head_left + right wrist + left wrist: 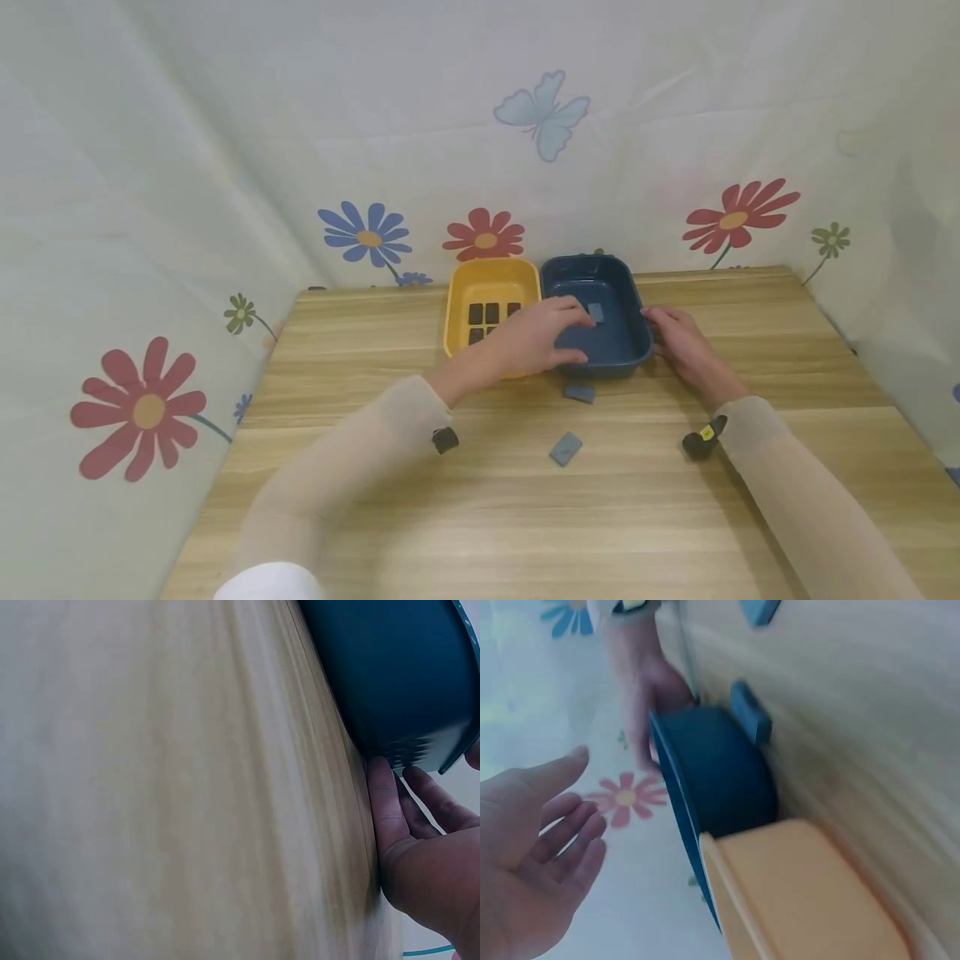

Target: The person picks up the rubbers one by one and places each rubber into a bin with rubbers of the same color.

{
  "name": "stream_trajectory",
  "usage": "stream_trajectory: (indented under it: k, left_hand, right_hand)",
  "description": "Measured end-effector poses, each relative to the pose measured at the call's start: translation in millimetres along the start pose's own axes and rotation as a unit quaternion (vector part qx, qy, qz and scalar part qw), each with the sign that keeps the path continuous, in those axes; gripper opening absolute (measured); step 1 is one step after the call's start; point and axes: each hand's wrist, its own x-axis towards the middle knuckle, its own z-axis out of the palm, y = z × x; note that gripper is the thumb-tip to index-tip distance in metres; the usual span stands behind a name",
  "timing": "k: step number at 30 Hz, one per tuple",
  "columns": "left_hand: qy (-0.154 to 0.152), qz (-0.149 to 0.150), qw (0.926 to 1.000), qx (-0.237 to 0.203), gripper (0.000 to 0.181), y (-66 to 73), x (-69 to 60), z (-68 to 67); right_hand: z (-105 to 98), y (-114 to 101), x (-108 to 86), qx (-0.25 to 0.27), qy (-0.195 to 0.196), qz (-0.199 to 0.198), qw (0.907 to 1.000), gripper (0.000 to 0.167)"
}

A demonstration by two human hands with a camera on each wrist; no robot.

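Observation:
My left hand [536, 333] hovers over the near left part of the dark blue bin [600, 367], fingers loosely bent and apart from the thumb, with nothing between them in the left wrist view. Inside that bin lies one small grey-blue tile [596, 312]. My right hand [681, 340] touches the bin's right outer side; in the right wrist view its fingers [386, 802] extend against the wall low by the table. Two more tiles rest on the table: one [579, 392] close to the bin's front, another [566, 448] nearer to me.
Left of the blue bin and against it stands a yellow bin [456, 292] holding several dark brown rectangular pieces [476, 313], partly covered by my left forearm. Both bins are at the back of a wood-grain table [480, 517], before a flower-printed cloth [420, 150].

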Motion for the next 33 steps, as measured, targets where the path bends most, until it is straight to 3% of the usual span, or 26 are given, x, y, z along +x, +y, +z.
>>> stream_trajectory:
  k: [5,9,16,33]
  left_hand:
    - [-0.069,0.023,0.9971,0.022,0.049,20.7,-17.2,15.3]
    - [-0.098,0.007,0.9938,0.052,0.046,24.7,-24.3,32.9]
    - [-0.111,-0.021,0.9918,0.059,0.046,19.1,-31.2,55.1]
    - [-0.110,-0.029,0.9912,0.069,0.048,10.4,-35.3,79.2]
  right_hand:
    - [0,-1,-1.4,-0.007,-0.002,-0.003,1.0000,0.055]
    - [0,-2,-2.0,-0.001,0.000,-0.005,1.0000,0.053]
    - [-1,-2,-1.2,-0.002,-0.001,-0.002,1.0000,0.056]
    - [0,-1,-1.5,-0.013,-0.001,-0.002,0.9999,0.056]
